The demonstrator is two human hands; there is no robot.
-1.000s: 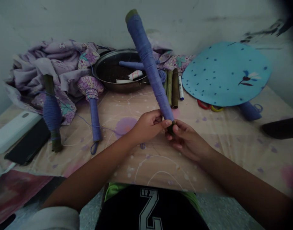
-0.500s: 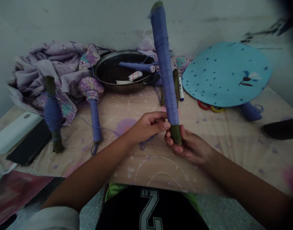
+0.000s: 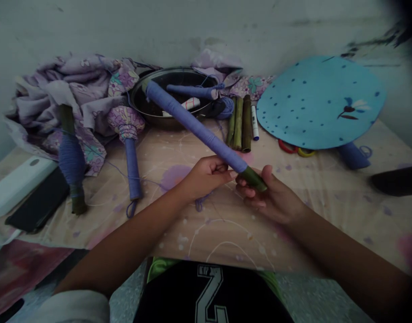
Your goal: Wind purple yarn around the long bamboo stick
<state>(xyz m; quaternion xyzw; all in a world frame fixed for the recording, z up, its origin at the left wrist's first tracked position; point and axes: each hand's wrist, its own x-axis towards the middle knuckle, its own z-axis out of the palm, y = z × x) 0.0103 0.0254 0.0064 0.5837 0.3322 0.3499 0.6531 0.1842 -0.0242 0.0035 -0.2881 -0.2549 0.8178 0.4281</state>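
A long green stick wrapped in purple yarn [image 3: 199, 130] slants up and left from my hands, above the table and partly in front of the black pan. My right hand [image 3: 275, 197] is closed around its bare green lower end, the thumb raised. Beside the wrapped part, my left hand [image 3: 209, 177] is pinched, its fingertips close to the stick. Purple yarn [image 3: 199, 204] hangs just below the left hand, and a thin strand runs leftward toward a yarn-wound green stick [image 3: 71, 159]. The pinched fingertips are partly hidden.
A black pan [image 3: 145, 114] at the back holds another wrapped stick. Bare green sticks [image 3: 238, 123] and a marker [image 3: 255, 123] lie beside a blue fan [image 3: 317, 107]. At left are bunched cloth [image 3: 81, 89], a cloth-topped purple handle [image 3: 133, 168] and a phone [image 3: 41, 197].
The wrapped stick has tipped from nearly upright to a leftward slant, its far end swinging down over the pan. My right hand has turned with it; my left hand has barely moved.
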